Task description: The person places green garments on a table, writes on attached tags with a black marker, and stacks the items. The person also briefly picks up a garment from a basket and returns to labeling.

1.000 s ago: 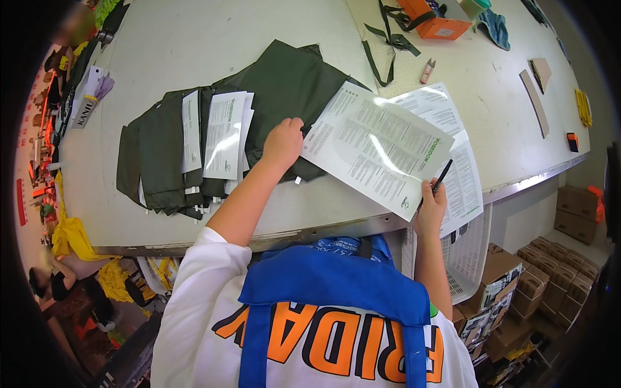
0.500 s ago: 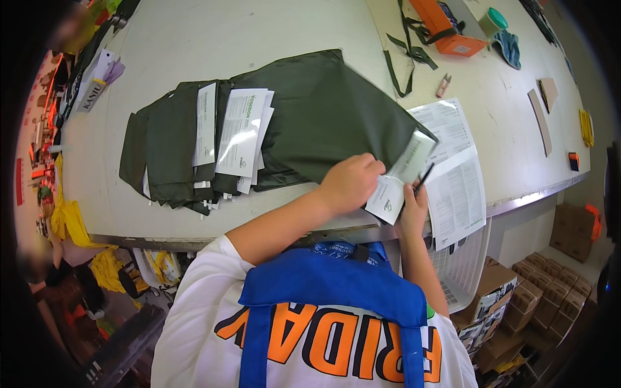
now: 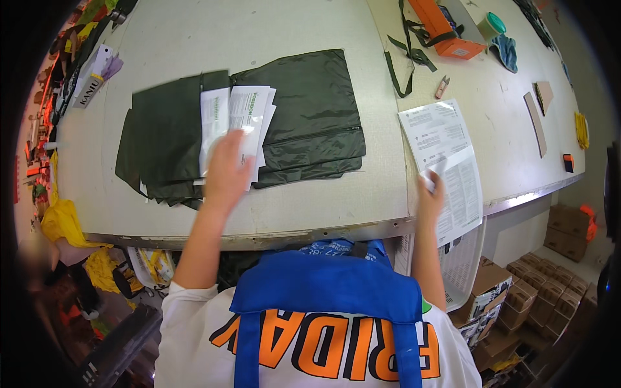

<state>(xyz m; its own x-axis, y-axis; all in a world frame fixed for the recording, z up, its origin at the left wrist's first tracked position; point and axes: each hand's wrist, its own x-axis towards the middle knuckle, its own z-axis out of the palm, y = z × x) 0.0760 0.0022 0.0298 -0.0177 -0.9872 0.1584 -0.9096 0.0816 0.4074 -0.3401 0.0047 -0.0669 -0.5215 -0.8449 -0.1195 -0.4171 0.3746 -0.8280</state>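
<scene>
Two stacks of dark green fabric pieces [image 3: 310, 110] lie side by side on the table, the left one [image 3: 162, 129] partly overlapping the other. Glossy white printed cards [image 3: 214, 119] are fixed on the left stack's right edge, and more cards [image 3: 248, 107] show just beside them. My left hand [image 3: 226, 171] rests across these cards, slightly blurred, its fingers stretched out. To the right, my right hand [image 3: 429, 194] is at the left edge of the printed paper sheets [image 3: 453, 161], with white paper pinched between thumb and fingers. Its fingertips are partly blurred.
Small snips [image 3: 442, 87] lie above the sheets. Black straps [image 3: 407, 58], an orange box [image 3: 446, 32] and a green-lidded tub [image 3: 493, 24] stand at the far right. A white plastic basket [image 3: 462, 278] hangs below the table's metal front edge [image 3: 323, 233]. Cardboard boxes [image 3: 517, 291] sit lower right.
The green piece with a card has left the right side and now lies over the left stack. My left hand has moved left onto the cards; my right hand has shifted to the paper sheets.
</scene>
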